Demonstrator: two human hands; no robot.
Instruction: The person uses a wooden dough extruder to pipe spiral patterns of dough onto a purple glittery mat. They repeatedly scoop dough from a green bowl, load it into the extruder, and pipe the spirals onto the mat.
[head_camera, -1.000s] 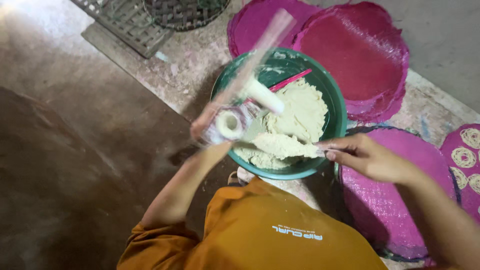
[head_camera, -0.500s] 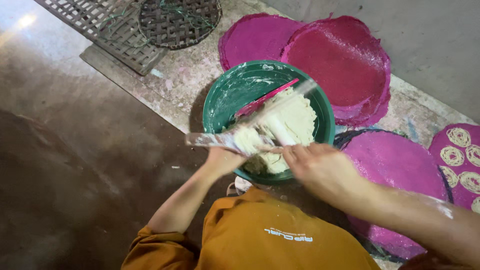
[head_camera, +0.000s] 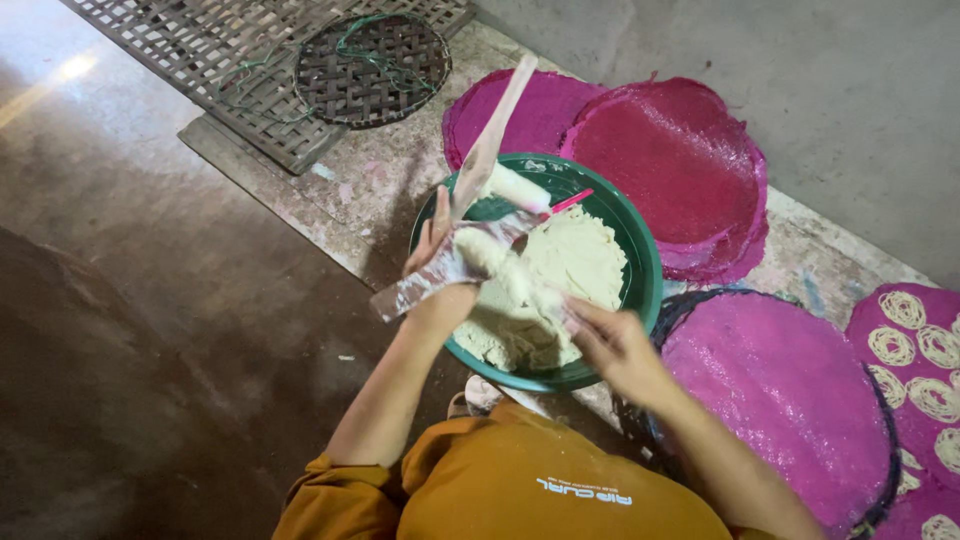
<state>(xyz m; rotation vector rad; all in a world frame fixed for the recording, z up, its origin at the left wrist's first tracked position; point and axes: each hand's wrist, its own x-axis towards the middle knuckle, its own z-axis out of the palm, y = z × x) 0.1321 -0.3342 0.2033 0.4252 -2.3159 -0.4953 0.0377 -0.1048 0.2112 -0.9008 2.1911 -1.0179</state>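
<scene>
Your left hand (head_camera: 440, 275) is wrapped shut around a dough-smeared metal press tube (head_camera: 455, 270) held just above the near rim of the green bowl (head_camera: 640, 260). Your right hand (head_camera: 615, 345) has its fingers pinched together on the lower end of a roll of pale dough (head_camera: 505, 268), which runs up into the tube's mouth. Whether the long pale blade (head_camera: 495, 135) rising past the bowl's far rim belongs to the press, you cannot tell.

The dough looks soft, wet and sticky: it likely sags under its own weight and tears if you grip it at one point, so cradle it along its length and let the fingertips guide it. The tube is stiff but coated and probably slippery; a full-palm grip round its middle suits it best.

More dough (head_camera: 570, 270) fills the bowl, with a pink spatula handle (head_camera: 572, 201) poking out. Around it lie magenta mats (head_camera: 690, 170), one at far right carrying dough spirals (head_camera: 905, 310), and woven bamboo trays (head_camera: 370, 65) on the floor beyond.
</scene>
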